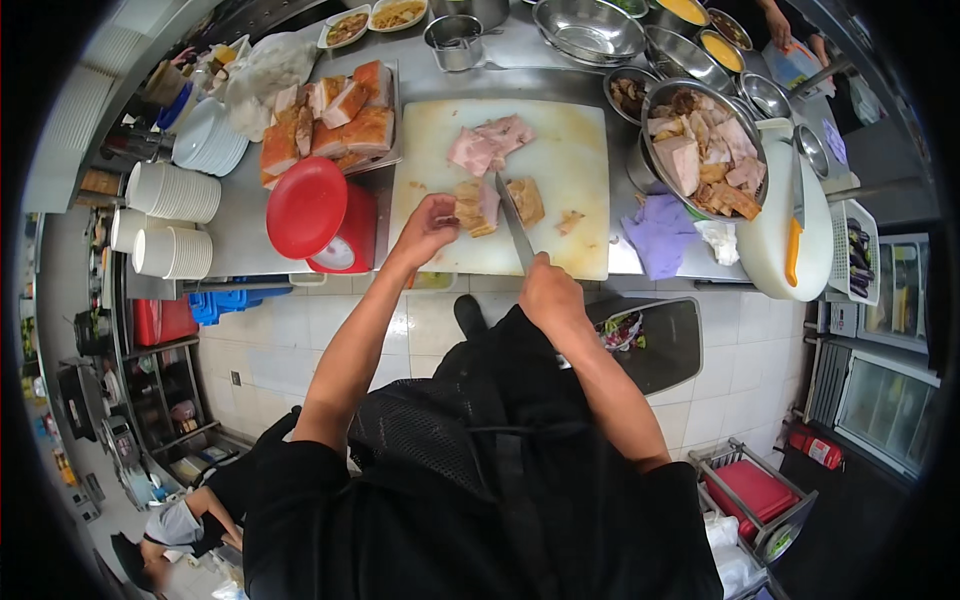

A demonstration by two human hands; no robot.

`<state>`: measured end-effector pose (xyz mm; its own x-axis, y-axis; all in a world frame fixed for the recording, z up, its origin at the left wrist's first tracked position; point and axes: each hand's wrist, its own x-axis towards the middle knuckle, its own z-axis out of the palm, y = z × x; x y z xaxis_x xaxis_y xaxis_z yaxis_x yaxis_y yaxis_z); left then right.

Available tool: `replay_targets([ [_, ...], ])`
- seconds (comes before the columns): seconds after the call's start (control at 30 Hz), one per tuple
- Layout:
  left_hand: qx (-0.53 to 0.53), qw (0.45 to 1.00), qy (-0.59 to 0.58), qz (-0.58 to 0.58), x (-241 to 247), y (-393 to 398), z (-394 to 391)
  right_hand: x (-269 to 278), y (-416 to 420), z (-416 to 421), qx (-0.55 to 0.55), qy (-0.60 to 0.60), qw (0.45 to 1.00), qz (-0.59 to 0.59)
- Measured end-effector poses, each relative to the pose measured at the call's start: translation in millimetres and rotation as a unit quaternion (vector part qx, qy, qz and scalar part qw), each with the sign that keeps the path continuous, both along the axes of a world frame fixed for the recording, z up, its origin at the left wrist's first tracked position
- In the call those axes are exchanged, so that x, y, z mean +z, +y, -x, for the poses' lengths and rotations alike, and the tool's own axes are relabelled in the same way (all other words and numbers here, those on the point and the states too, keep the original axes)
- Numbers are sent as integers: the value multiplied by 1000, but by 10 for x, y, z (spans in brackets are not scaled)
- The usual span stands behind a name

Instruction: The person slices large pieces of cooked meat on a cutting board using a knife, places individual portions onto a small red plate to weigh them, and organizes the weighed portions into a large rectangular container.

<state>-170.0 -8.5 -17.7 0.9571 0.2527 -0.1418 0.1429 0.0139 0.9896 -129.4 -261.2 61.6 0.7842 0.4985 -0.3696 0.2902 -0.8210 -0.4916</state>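
My right hand [551, 296] grips the handle of a kitchen knife [514, 222], its blade pointing away from me over a white cutting board [577, 142]. The blade lies between two pieces of cooked meat. My left hand [431, 234] has its curled fingers and thumb against the left end of the left meat piece [475, 208], which shows a pale pink cut face. Right of the blade sits the browned meat piece [527, 201]. Flat pink meat slices [491, 142] lie beyond the knife tip, and a small meat scrap [570, 221] rests farther right.
A red scale [307, 208] and a tray of crisp-skinned pork [352, 131] stand left. Rightward are a colander of cut meat [705, 150], a purple cloth [660, 234] and an orange-handled knife [793, 247]. A grey bin [667, 345] sits below the counter. Other people work nearby.
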Motion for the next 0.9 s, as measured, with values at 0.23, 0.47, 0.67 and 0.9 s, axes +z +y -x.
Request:
replay_targets([
  [0.23,48,976,174,-120,346,-351,-476,101,83,63,22,-26,999,-12],
  [0.47,45,993,105,-42,179,-154,-301,-20,227,-111,-2,-27,999,-45],
  [0.67,125,962,182,158,105,30,37,58,-28,26,12,39,999,17],
  [0.9,89,986,123,74,139,-123,71,-16,-36,20,9,-2,1000,5],
])
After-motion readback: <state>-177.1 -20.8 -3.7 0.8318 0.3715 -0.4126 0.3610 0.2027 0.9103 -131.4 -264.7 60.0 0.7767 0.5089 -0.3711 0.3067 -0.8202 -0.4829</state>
